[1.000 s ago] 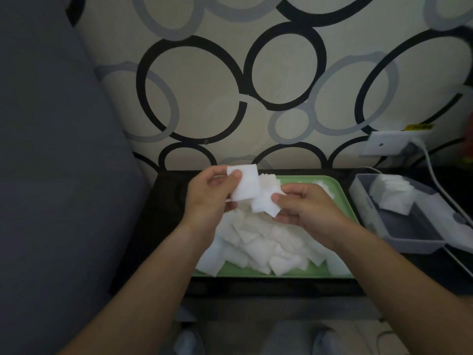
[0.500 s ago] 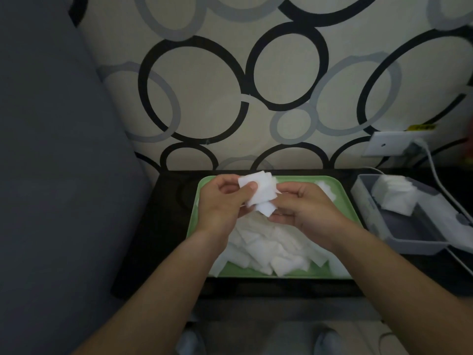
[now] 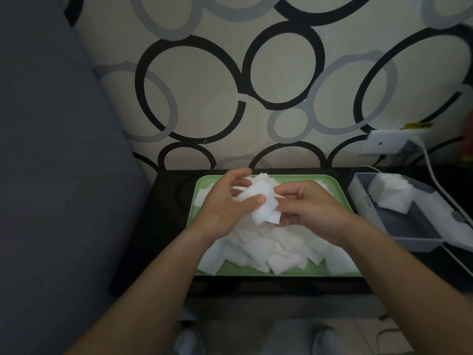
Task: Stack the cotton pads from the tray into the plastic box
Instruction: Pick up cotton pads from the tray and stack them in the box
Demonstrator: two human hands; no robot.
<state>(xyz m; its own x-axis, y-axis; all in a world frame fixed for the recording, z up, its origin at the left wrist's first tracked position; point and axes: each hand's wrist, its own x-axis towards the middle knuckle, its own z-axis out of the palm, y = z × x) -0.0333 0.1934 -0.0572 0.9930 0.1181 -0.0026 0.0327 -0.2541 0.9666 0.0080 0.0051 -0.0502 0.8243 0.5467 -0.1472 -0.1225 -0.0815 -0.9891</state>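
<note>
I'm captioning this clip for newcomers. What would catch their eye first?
First, the small bunch of white square cotton pads held between the left hand and right hand over the rectangular green plastic tray. Beneath lies a loose heap of white pads on the tray, and to the right an open grey plastic box holds a neater stack of pads at its far end. Bold black and grey ring wallpaper fills the wall behind.

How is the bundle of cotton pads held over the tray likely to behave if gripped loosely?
Probably floppy: the held cotton pads fan out unevenly between the left hand and right hand. Likely very light, since the fingers alone carry them. They may well slide apart, judging by the skewed loose heap in the tray.
</note>
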